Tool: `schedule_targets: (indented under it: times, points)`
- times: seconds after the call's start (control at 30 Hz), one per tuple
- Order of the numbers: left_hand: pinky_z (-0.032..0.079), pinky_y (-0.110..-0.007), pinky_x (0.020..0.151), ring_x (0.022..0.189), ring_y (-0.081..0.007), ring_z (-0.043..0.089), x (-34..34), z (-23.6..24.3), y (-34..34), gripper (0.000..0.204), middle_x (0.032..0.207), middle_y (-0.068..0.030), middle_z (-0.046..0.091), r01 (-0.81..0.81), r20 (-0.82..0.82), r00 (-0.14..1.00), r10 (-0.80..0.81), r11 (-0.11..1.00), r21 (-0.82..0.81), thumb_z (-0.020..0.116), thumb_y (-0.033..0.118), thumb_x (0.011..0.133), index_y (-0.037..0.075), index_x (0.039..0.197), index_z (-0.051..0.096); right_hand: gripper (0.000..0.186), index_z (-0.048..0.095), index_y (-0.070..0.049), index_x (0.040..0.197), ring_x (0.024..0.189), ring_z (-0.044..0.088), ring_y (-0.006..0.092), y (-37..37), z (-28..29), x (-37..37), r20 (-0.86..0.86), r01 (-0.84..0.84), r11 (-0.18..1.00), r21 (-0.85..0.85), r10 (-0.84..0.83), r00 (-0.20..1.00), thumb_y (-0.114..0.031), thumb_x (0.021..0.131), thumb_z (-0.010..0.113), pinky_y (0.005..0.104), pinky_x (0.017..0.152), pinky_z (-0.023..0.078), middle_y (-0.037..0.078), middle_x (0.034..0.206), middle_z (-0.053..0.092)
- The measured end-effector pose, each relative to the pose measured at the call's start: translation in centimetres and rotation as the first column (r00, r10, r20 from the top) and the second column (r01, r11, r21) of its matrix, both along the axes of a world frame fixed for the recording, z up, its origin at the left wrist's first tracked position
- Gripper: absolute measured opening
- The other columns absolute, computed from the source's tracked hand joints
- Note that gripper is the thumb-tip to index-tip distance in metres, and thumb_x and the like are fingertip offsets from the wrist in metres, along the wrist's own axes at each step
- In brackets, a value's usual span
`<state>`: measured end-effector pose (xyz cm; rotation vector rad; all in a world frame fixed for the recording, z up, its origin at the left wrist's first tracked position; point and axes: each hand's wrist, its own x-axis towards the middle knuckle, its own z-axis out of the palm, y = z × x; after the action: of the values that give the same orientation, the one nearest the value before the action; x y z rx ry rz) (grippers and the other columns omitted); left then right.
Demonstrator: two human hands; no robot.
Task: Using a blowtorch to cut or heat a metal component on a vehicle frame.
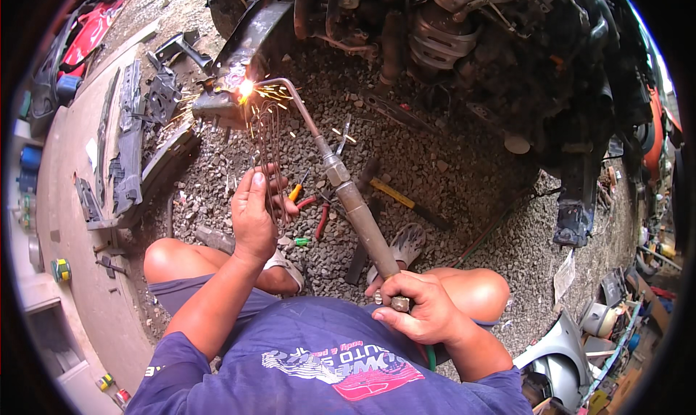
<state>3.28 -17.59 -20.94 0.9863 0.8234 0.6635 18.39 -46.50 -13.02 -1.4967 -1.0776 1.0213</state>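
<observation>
My right hand (424,306) is wrapped round the rear end of a long metal gas welding torch (366,223). The torch's bent copper tip points up and left. A bright flame (246,90) throws orange sparks where the tip meets the end of a vehicle's metal frame rail (217,109). My left hand (255,210) is closed on a bundle of thin, looped welding wire (270,136), whose upper end reaches just below the flame. The glare hides the exact spot where flame, wire and rail meet.
On the gravel lie a yellow-handled screwdriver (295,192), red-handled pliers (322,221), a hammer (394,192) and a small green object (301,241). Dark vehicle underparts (500,67) fill the upper right. Cut metal parts (132,143) lie left, and a silver fender (558,353) lower right.
</observation>
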Motion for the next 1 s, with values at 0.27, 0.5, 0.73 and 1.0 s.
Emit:
schedule_targets:
  times: [0.27,0.5,0.73,1.0]
  points:
    - [0.056,-0.027,0.057,0.068,-0.0149,0.073,0.09,0.01,0.06,0.037,0.11,-0.0125,0.077,0.002,-0.004,1.0,-0.002,1.0,0.005,0.051,0.036,0.122,0.006,0.14,0.062,0.028,0.076,-0.003,0.116,0.078,0.071,0.0177,-0.16,0.26,-0.01,-0.011,0.001,1.0,-0.012,-0.001,1.0,-0.012,0.093,0.09,0.0333,0.071,0.058,0.006,0.093,0.075]
    - [0.056,-0.026,0.056,0.068,-0.0143,0.073,0.17,-0.09,0.08,0.035,0.108,-0.0113,0.077,-0.001,0.003,1.0,0.001,1.0,0.003,0.049,0.034,0.122,0.006,0.14,0.062,0.027,0.076,-0.003,0.115,0.078,0.071,0.0168,-0.22,0.05,0.08,-0.008,-0.013,1.0,-0.013,0.013,1.0,-0.013,0.094,0.089,0.033,0.071,0.057,0.006,0.092,0.074]
    - [0.055,-0.026,0.055,0.068,-0.0143,0.073,0.18,0.18,0.05,0.036,0.107,-0.011,0.076,-0.002,-0.002,1.0,0.002,1.0,-0.001,0.049,0.035,0.122,0.006,0.141,0.062,0.026,0.076,-0.004,0.114,0.077,0.069,0.0162,-0.23,0.21,0.16,-0.02,-0.018,1.0,-0.021,0.017,1.0,-0.013,0.095,0.089,0.0327,0.071,0.056,0.005,0.092,0.074]
    - [0.055,-0.026,0.055,0.068,-0.0146,0.073,0.41,0.24,0.18,0.038,0.108,-0.0109,0.075,0.0,-0.01,1.0,0.0,1.0,0.004,0.05,0.036,0.122,0.005,0.142,0.061,0.022,0.071,-0.005,0.105,0.09,0.074,0.0219,0.05,0.77,0.18,-0.029,-0.017,0.998,-0.053,0.015,0.999,-0.011,0.094,0.089,0.0365,0.077,0.058,0.006,0.086,0.072]
